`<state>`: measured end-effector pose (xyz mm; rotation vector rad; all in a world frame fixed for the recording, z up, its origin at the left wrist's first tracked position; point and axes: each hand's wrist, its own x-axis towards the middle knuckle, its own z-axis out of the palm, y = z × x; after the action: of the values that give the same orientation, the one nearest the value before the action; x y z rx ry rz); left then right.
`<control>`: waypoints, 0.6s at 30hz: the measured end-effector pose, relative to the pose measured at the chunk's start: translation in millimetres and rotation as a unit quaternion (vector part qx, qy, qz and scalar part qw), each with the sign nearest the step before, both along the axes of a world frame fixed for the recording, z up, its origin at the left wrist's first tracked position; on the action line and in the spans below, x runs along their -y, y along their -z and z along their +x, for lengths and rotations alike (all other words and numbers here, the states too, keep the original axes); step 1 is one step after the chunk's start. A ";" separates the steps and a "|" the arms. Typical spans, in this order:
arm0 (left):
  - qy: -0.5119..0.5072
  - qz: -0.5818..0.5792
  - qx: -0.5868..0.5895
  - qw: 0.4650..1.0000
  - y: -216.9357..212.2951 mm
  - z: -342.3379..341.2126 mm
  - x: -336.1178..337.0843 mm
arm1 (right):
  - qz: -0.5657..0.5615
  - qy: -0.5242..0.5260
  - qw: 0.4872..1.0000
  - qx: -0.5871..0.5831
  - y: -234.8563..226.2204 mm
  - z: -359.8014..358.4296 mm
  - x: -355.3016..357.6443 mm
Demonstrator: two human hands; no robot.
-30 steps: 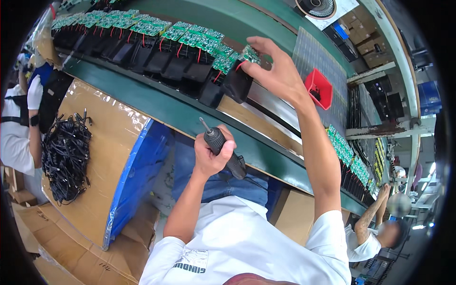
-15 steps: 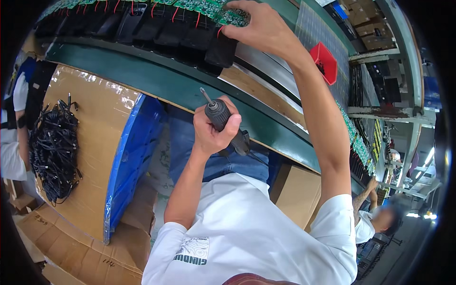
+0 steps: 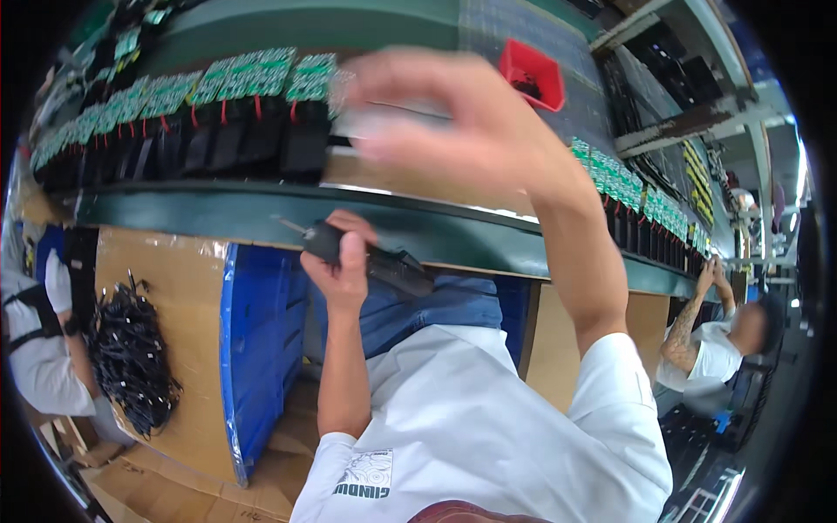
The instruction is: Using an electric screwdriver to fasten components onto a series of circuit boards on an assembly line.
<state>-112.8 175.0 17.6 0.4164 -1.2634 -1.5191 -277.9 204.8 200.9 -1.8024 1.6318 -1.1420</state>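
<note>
My left hand (image 3: 338, 266) is wrapped round a black power screwdriver (image 3: 399, 272), held in front of the bench edge with its thin bit pointing up and left. Motion smears my right hand (image 3: 453, 118), which hovers over the bench at the right end of a row. Its thumb and fingers look spread, but I cannot make out whether anything is between them. That row consists of green circuit boards (image 3: 253, 74) joined by red wires to flat black cases (image 3: 248, 144). The nearest board lies just left of my right fingertips.
A red bin (image 3: 558, 85) with small dark pieces stands farther back. Another row of boards (image 3: 610, 179) runs off right, where a co-worker (image 3: 711, 349) reaches in. Left are a heap of black cables (image 3: 135, 362) on cardboard, a blue crate (image 3: 261, 322) and another person's arm (image 3: 77, 340).
My right hand has left the end board and case it was touching. The screwdriver has tipped lower, toward the left. The whole view has turned, so the row appears farther left and lower.
</note>
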 end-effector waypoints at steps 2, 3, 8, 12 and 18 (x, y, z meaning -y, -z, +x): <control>-0.143 0.021 0.178 0.973 -16.1 -14.7 -20.2 | 0.147 -0.199 0.953 0.174 2.8 -11.6 -88.0; -0.106 0.177 0.053 0.977 -32.1 -20.0 -25.4 | 0.208 -0.262 0.915 0.225 15.3 -2.7 -121.1; 0.129 0.279 -0.191 0.932 -101.9 -55.7 -103.6 | 0.184 0.023 0.978 0.095 67.3 34.7 -231.3; 0.480 0.241 0.071 0.840 -123.2 -87.7 -181.1 | -0.323 0.304 0.843 0.305 73.8 27.5 -274.1; 0.233 -0.491 0.225 0.809 -109.1 -137.9 -172.2 | -0.351 0.547 0.754 0.092 20.2 -67.4 -393.2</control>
<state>-250.8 347.2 126.7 -0.2727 -2.4555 -0.9255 -345.3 597.9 180.7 -0.7795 2.3674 -2.6097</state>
